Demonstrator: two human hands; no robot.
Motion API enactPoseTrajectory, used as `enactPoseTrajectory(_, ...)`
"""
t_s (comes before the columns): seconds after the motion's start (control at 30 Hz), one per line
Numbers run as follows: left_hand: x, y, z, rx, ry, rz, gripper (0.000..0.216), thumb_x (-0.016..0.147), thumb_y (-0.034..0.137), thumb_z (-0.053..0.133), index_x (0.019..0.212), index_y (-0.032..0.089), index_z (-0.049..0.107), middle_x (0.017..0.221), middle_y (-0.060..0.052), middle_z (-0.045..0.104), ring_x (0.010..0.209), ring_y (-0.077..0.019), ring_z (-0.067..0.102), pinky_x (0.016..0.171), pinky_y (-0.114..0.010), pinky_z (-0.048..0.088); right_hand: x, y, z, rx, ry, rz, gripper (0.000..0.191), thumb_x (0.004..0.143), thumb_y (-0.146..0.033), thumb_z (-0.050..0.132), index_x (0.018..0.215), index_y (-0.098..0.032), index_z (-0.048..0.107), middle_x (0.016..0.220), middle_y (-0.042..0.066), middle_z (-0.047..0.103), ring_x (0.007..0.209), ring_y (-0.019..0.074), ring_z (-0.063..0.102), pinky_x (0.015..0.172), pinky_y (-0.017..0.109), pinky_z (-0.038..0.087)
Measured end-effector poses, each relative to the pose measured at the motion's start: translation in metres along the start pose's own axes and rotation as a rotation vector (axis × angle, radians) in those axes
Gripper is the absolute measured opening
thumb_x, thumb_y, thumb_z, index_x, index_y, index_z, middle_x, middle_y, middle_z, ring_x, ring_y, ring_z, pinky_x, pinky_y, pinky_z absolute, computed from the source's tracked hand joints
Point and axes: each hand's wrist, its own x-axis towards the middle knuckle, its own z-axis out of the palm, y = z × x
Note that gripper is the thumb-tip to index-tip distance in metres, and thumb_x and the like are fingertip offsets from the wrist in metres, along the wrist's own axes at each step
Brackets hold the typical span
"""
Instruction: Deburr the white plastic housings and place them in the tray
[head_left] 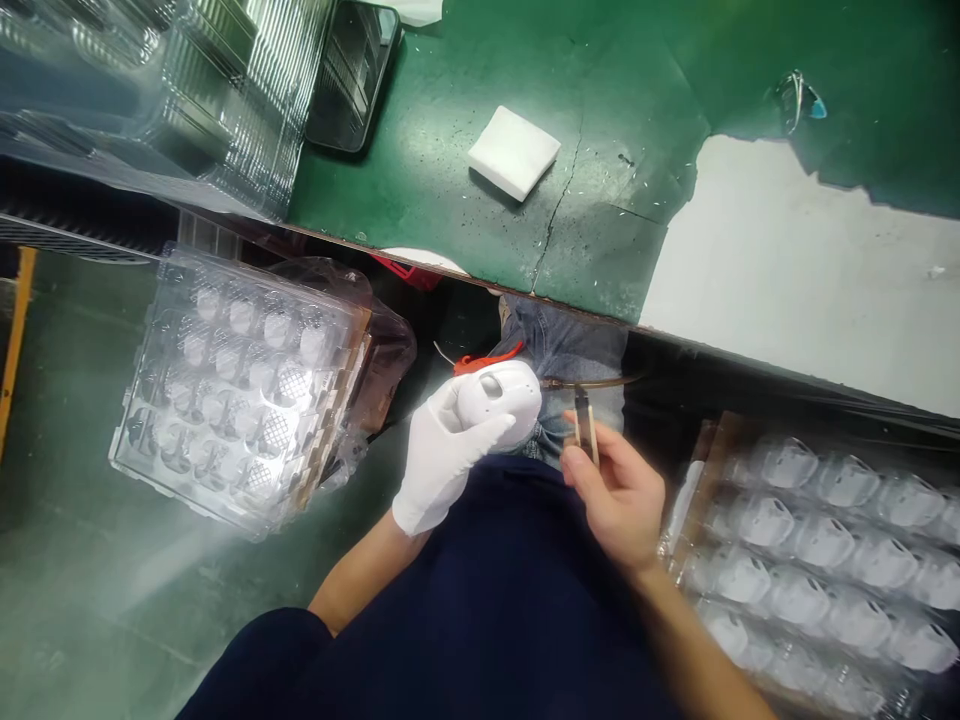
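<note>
A white cotton glove covers my left hand (pixel 446 440), which is closed around a rounded white plastic shell (pixel 510 395) with an oval opening in its upper face. The shell is above my lap, just in front of the table edge. To its right, my bare right hand (pixel 619 490) pinches a small narrow dark tool with tan sides (pixel 584 425) between thumb and fingers. The tool points up and stands apart from the shell. Its exact kind cannot be made out.
The green table (pixel 442 90) bears a white foam block (pixel 514 152), a phone (pixel 354 75), clear plastic trays (pixel 217 100) and a white sheet (pixel 810 260). Stacked clear trays (pixel 240 390) stand at left. More trays of white parts (pixel 832 560) lie at right.
</note>
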Motion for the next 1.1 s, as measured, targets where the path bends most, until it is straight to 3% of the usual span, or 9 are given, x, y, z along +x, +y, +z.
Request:
enactPoseTrajectory(0.2,0.004,0.001,0.012,-0.148,-0.034,-0.090,0.032,0.101,0.046,0.071,0.111,0.020,0.086,0.124,-0.008,0.084,0.117,-0.0290,0.079,0.100,-0.036,0.063,0.009,0.003,0.018,0.336,-0.086,0.207,0.028,0.096,-0.041,0.079,0.112,-0.022,0.068,0.091,0.001,0.070,0.046,0.0047,0.046,0.039,0.019,0.040)
enactPoseTrajectory(0.4,0.010,-0.008,-0.005,-0.073,-0.205,-0.175,0.049,0.102,0.055,0.068,0.136,0.021,0.077,0.146,-0.014,0.075,0.140,-0.0340,0.069,0.120,-0.047,0.054,0.021,-0.007,0.014,0.613,-0.122,0.390,0.041,0.080,-0.040,0.091,0.101,-0.024,0.059,0.083,-0.007,0.056,0.042,0.0033,0.043,0.031,0.016,0.032)
enactPoseTrajectory(0.53,0.022,-0.015,-0.032,0.497,-0.521,0.246,0.098,0.071,0.042,0.101,0.158,0.031,0.057,0.172,-0.018,0.050,0.164,-0.0437,0.041,0.132,-0.064,0.036,0.033,-0.012,0.000,0.590,-0.144,0.464,0.049,0.074,-0.040,0.095,0.102,-0.024,0.059,0.079,-0.008,0.055,0.044,0.0027,0.040,0.030,0.014,0.029)
enactPoseTrajectory(0.6,0.029,-0.019,-0.038,0.794,-0.678,0.528,0.083,0.072,0.022,0.098,0.148,0.032,0.065,0.169,-0.018,0.054,0.165,-0.0455,0.037,0.134,-0.071,0.025,0.037,-0.013,-0.004,0.564,-0.217,0.503,0.051,0.073,-0.038,0.097,0.103,-0.023,0.059,0.079,-0.007,0.057,0.044,0.0025,0.039,0.030,0.013,0.028)
enactPoseTrajectory(0.7,0.034,-0.028,-0.036,0.911,-0.819,0.706,0.059,0.085,0.007,0.078,0.136,0.035,0.072,0.146,-0.013,0.073,0.147,-0.0382,0.062,0.130,-0.069,0.035,0.038,-0.011,-0.004,0.554,-0.306,0.520,0.050,0.074,-0.041,0.096,0.104,-0.022,0.061,0.077,-0.007,0.061,0.042,0.0021,0.037,0.030,0.014,0.027)
enactPoseTrajectory(0.77,0.033,-0.035,-0.032,0.834,-0.742,0.637,0.058,0.083,0.015,0.085,0.137,0.031,0.071,0.138,-0.015,0.075,0.136,-0.0371,0.069,0.124,-0.063,0.045,0.037,-0.010,-0.002,0.536,-0.253,0.466,0.046,0.081,-0.046,0.092,0.107,-0.022,0.063,0.080,-0.005,0.064,0.042,0.0043,0.043,0.030,0.015,0.029)
enactPoseTrajectory(0.93,0.028,-0.042,-0.025,0.282,-0.355,0.098,0.124,0.056,0.036,0.108,0.161,0.033,0.045,0.151,-0.014,0.064,0.143,-0.0365,0.064,0.122,-0.054,0.051,0.023,-0.009,0.001,0.251,-0.072,0.162,0.041,0.106,-0.048,0.065,0.136,-0.021,0.072,0.089,0.005,0.075,0.060,0.0126,0.064,0.046,0.022,0.048)
enactPoseTrajectory(1.0,0.027,-0.041,-0.022,0.054,-0.307,-0.034,0.126,0.052,0.037,0.110,0.159,0.036,0.042,0.147,-0.010,0.066,0.138,-0.0336,0.068,0.117,-0.050,0.055,0.016,-0.009,0.004,0.059,-0.100,-0.003,0.039,0.109,-0.039,0.063,0.141,-0.021,0.075,0.087,0.004,0.075,0.062,0.0128,0.063,0.057,0.027,0.055)
enactPoseTrajectory(1.1,0.027,-0.038,-0.017,-0.093,-0.290,-0.050,0.114,0.051,0.038,0.111,0.147,0.034,0.049,0.144,-0.010,0.068,0.138,-0.0340,0.069,0.116,-0.049,0.055,0.009,-0.010,0.010,-0.118,-0.183,-0.230,0.035,0.106,-0.024,0.065,0.137,-0.022,0.080,0.085,0.005,0.073,0.070,0.0146,0.065,0.065,0.029,0.057)
